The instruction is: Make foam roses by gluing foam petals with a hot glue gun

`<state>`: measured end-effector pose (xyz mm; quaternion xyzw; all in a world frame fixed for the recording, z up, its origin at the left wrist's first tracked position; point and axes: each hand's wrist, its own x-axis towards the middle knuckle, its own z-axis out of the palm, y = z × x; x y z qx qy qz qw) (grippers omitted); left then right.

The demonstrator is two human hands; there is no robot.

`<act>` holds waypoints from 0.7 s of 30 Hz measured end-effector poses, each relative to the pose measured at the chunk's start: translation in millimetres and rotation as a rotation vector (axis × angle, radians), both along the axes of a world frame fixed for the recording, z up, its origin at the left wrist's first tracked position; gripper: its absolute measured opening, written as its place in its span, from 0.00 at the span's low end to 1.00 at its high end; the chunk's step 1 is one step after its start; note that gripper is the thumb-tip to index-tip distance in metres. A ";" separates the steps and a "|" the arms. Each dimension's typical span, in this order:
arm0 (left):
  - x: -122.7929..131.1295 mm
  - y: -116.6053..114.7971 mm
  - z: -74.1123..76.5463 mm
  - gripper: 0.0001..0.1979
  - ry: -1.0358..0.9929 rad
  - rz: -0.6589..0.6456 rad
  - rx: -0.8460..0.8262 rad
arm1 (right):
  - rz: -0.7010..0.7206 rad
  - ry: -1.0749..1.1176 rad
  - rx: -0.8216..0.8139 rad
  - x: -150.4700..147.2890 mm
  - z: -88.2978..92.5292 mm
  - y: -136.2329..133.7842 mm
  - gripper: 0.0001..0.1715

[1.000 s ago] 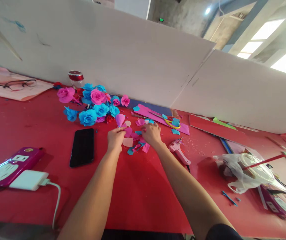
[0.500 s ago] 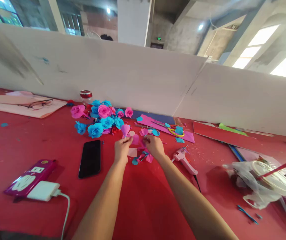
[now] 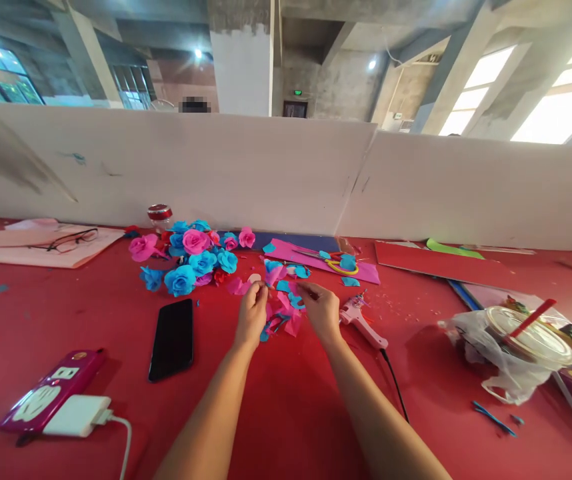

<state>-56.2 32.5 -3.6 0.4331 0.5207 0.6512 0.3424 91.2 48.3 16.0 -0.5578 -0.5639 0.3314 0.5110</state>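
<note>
My left hand [image 3: 252, 315] is pinched on a small pink paper petal [image 3: 240, 287] at the near edge of a scatter of pink and blue paper scraps [image 3: 283, 308]. My right hand [image 3: 322, 308] rests with curled fingers on the right side of the same scraps; what its fingertips hold is too small to name. Just beyond the hands lies a heap of blue and pink paper roses [image 3: 189, 252].
A black phone [image 3: 172, 339] lies left of my hands, a pink glue gun [image 3: 361, 317] right of them. Scissors [image 3: 330, 260] lie on a pink sheet. A purple power strip [image 3: 49, 393], glasses [image 3: 69, 240], a bagged cup [image 3: 513, 347] and a white partition [image 3: 286, 173] surround the red table [image 3: 286, 413].
The camera has tilted up, showing more of the hall. My hands have drawn slightly nearer to me over the scraps, and the left hand's petal now lies lower and to its left.
</note>
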 end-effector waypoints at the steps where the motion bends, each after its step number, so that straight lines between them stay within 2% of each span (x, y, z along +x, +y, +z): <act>1: 2.8 -0.7 -0.4 0.12 -0.014 -0.023 -0.006 | -0.027 0.042 0.035 0.8 -1.7 -0.2 0.13; 5: 13.6 -5.4 2.2 0.13 -0.157 -0.110 -0.077 | -0.092 0.314 0.118 1.8 -1.2 -3.4 0.13; 8: 19.7 -9.9 8.5 0.16 -0.289 -0.150 -0.120 | -0.002 0.496 0.056 -0.9 4.7 -8.4 0.14; 11: 23.3 -13.7 15.1 0.17 -0.347 -0.174 -0.133 | 0.135 0.572 0.009 -6.3 9.9 -14.1 0.13; 13: 24.4 -15.3 17.4 0.17 -0.359 -0.195 -0.136 | 0.208 0.567 0.014 -9.9 11.9 -17.7 0.13; 16: 25.0 -16.2 17.5 0.16 -0.367 -0.211 -0.143 | 0.235 0.458 0.104 -12.1 12.5 -21.1 0.10; 21: 25.7 -15.9 15.8 0.15 -0.368 -0.225 -0.157 | 0.105 0.117 0.262 -8.9 12.1 -19.8 0.09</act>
